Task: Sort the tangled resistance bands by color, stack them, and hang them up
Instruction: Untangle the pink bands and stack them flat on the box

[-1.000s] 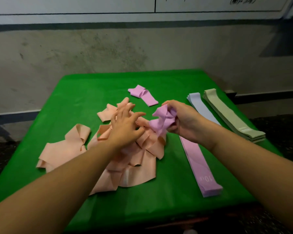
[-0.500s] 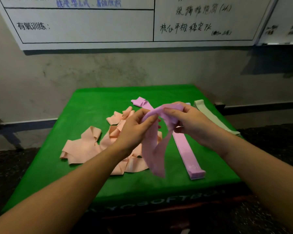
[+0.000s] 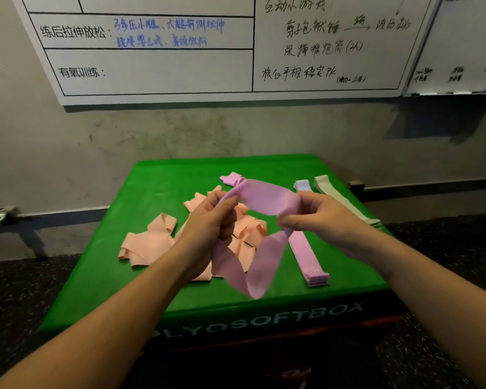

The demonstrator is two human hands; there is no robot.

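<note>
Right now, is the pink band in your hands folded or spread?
Spread: pink band stretches between left hand and right hand, loop hanging.

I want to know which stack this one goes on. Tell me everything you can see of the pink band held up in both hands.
The pink band is a flat, wide loop of smooth, stretchy-looking material, held above the green table. The left hand and right hand each pinch its upper span, which runs fairly straight between them; the rest sags in a slack loop. It matches the pink stack.
</note>
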